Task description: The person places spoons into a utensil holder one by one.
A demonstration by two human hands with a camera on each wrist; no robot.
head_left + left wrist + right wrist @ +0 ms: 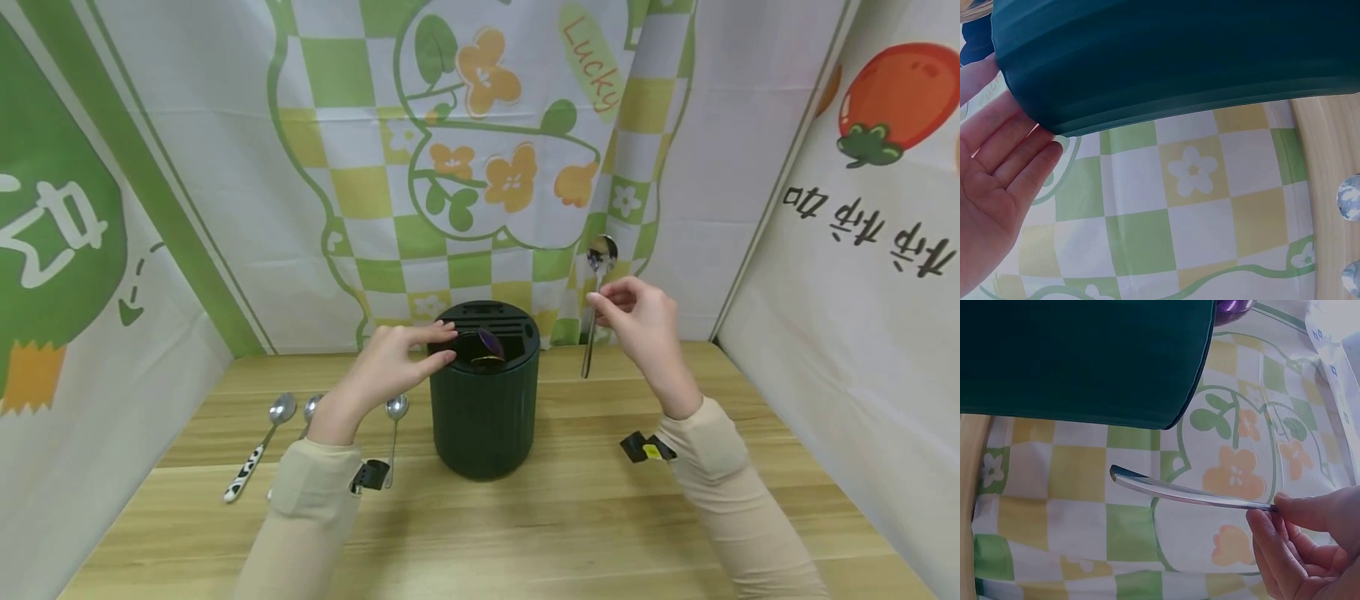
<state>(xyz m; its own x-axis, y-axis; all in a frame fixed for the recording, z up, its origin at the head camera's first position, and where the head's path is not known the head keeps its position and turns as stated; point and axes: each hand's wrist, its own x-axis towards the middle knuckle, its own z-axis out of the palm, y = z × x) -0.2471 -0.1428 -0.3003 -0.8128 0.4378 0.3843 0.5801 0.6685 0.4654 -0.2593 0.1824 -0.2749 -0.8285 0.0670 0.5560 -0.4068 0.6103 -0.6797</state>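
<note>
A dark green ribbed utensil holder (484, 425) with a black slotted top stands upright on the table. My left hand (386, 362) is at the left of its rim, fingers extended; the left wrist view shows the fingertips against the holder's edge. Inside the opening sits a purple and gold spoon (491, 343). To the right of the holder, my right hand (637, 317) pinches a silver spoon (602, 252) by its handle between thumb and fingers. That spoon is raised above the table, bowl up, its handle end (1129, 475) pointing down.
Left of the holder lie a spoon with a black-and-white spotted handle (243, 473), a spoon (313, 405) partly hidden by my left arm, and a slim silver spoon (397, 407). A printed checkered cloth (352, 196) hangs right behind the wooden table (540, 533), with cloth walls at both sides.
</note>
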